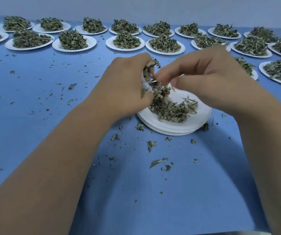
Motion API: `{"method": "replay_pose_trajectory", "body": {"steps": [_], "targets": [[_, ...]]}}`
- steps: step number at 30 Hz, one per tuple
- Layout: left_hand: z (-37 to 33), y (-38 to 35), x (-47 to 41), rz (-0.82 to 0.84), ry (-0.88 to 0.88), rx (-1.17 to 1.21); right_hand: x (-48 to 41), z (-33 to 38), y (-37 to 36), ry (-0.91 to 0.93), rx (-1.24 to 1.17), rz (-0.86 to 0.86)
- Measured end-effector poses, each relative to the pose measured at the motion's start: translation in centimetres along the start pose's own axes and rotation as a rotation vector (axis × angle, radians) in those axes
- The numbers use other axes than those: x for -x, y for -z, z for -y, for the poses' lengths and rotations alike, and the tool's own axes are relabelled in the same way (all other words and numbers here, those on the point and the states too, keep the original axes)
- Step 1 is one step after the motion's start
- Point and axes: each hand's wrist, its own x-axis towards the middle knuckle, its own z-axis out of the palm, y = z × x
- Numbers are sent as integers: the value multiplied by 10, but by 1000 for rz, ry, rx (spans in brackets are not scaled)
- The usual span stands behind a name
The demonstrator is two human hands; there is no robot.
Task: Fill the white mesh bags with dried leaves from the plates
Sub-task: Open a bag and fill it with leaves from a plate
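Over the near plate (202, 116) on the bench (136, 184), my left grip (127, 82) is curled round the white mesh bag (147, 86), its mouth stuffed with leaves; my right grip (209, 77) is at that mouth, too blurred to tell if it pinches anything. I want the bag held low over the plate's dried leaves (172, 111) and fed in small pinches.

The blue bench (34, 116) carries rows of white plates (92, 42) heaped with dried leaves (72, 39), a plate stack (203, 116) and scattered leaf bits (158, 162).
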Motion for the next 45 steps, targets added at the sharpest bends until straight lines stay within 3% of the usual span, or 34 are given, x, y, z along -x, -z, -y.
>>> {"method": "replay_pose_trajectory", "body": {"steps": [3,9,17,23,27,30,34,39,45], "targets": [[0,0,0,12,-21,7,-3,-4,-2,76,-6,-182],[-1,-2,1,4,-47,-8,-5,-5,-23,204,72,-196],[0,-2,1,8,-11,56,-2,-1,-24,144,111,22],[-3,-4,3,-23,-48,84,-3,-3,-16,54,2,122],[-8,0,3,-31,-44,184,-4,-4,-16,66,-91,-2],[-10,2,4,-45,-67,186,-8,-7,-10,-5,-293,-64],[-17,0,5,-50,-86,216,-12,-11,-11,-162,-342,60],[-27,1,7,-95,-152,280,-10,-9,-13,-175,-624,253],[-39,3,7,-102,-193,298,-11,-8,-17,-157,-695,246]]}}
